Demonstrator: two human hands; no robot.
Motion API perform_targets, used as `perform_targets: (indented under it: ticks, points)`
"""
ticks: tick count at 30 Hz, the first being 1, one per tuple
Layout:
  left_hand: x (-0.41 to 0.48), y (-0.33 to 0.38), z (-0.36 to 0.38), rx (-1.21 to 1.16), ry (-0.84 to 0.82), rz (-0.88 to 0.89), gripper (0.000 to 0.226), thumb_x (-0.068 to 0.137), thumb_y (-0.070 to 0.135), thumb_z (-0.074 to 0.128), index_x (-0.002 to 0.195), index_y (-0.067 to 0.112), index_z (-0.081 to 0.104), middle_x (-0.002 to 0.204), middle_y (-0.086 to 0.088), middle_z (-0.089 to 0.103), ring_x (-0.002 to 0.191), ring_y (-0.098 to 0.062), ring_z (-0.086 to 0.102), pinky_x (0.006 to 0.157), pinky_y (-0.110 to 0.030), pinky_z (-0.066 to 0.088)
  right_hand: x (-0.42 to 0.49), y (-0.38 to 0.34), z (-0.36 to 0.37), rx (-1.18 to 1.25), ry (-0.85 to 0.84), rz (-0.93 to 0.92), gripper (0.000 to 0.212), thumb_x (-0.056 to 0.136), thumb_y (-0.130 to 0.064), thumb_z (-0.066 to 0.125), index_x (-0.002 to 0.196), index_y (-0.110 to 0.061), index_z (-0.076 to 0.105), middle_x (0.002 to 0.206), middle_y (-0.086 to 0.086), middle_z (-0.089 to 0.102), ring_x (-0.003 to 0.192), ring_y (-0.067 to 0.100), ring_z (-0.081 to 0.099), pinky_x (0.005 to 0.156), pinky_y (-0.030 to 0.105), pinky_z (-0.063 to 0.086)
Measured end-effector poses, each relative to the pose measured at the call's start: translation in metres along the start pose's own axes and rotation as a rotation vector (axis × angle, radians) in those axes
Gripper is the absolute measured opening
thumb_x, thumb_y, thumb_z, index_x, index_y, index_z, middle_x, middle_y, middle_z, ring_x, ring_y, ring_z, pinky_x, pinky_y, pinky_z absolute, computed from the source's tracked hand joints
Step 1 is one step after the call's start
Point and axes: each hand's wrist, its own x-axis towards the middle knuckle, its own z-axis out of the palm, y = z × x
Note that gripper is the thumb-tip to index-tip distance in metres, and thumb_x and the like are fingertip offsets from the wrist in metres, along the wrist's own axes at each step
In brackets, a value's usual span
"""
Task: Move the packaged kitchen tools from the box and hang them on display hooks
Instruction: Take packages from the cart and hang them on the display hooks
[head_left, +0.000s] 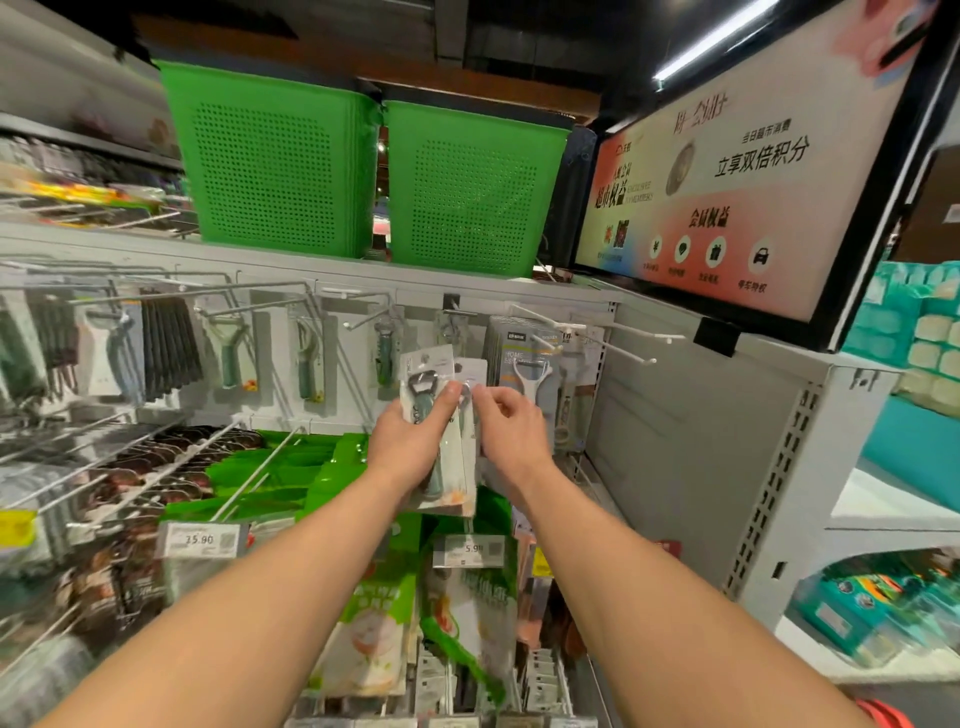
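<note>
Clear-plastic packs of bottle openers fan out in your left hand, whose fingers and thumb wrap round their lower halves. Your right hand pinches the nearest pack by its edge, just below the top. Both hands meet across the packs in front of the pegboard. Carded peelers hang just above your right hand, and bare white hooks jut out up and to its right. The box is out of view. To do this step well, peel one pack free and keep its hang-hole uppermost and square to the hook tip. Slide it fully back before letting go.
</note>
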Motion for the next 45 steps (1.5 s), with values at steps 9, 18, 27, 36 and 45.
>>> perform_targets:
  ticks: [9,18,27,36,45]
  points:
    - [-0.008,-0.003,-0.025,0.018,0.04,-0.003,0.042,0.087,0.065,0.071,0.107,0.032,0.053,0.105,0.009,0.063,0.113,-0.02,0.06,0.091,-0.027,0.04,-0.01,-0.016,0.012,0.133,0.069,0.01,0.025,0.106,-0.041,0.054,0.105,-0.021,0.069,0.097,-0.005,0.071,0.091,0.009,0.065,0.072,0.022,0.047]
    - [-0.003,0.0,-0.037,-0.072,0.086,0.014,0.097,0.086,0.069,0.068,0.154,0.006,0.039,0.156,-0.011,0.048,0.143,-0.03,0.045,0.102,-0.029,0.035,-0.008,-0.026,0.028,0.199,0.048,-0.051,0.022,0.107,-0.037,0.055,0.105,-0.021,0.07,0.097,-0.001,0.073,0.089,0.011,0.065,0.078,0.024,0.051]
    - [0.004,0.0,-0.094,-0.012,0.256,0.086,0.099,0.077,0.082,0.067,0.145,0.012,0.051,0.143,-0.008,0.06,0.135,-0.031,0.054,0.106,-0.039,0.044,-0.012,-0.052,0.08,0.219,-0.033,-0.103,0.025,0.107,-0.034,0.056,0.11,-0.015,0.072,0.098,0.0,0.072,0.087,0.008,0.062,0.077,0.02,0.048]
    - [0.025,-0.001,-0.119,0.077,0.204,0.145,0.104,0.085,0.073,0.065,0.157,0.005,0.034,0.162,-0.011,0.041,0.149,-0.03,0.038,0.113,-0.034,0.034,-0.001,-0.057,0.112,0.156,0.037,-0.066,0.021,0.105,-0.038,0.058,0.094,-0.024,0.069,0.088,-0.004,0.072,0.082,0.009,0.064,0.075,0.026,0.049]
    - [0.044,0.001,-0.126,0.346,0.156,0.313,0.083,0.069,0.095,0.059,0.117,0.027,0.066,0.112,0.008,0.072,0.106,-0.016,0.067,0.094,-0.042,0.055,0.016,-0.057,0.122,0.071,-0.009,0.072,0.033,0.093,-0.055,0.06,0.089,-0.026,0.074,0.09,-0.005,0.075,0.093,0.019,0.07,0.097,0.046,0.055]
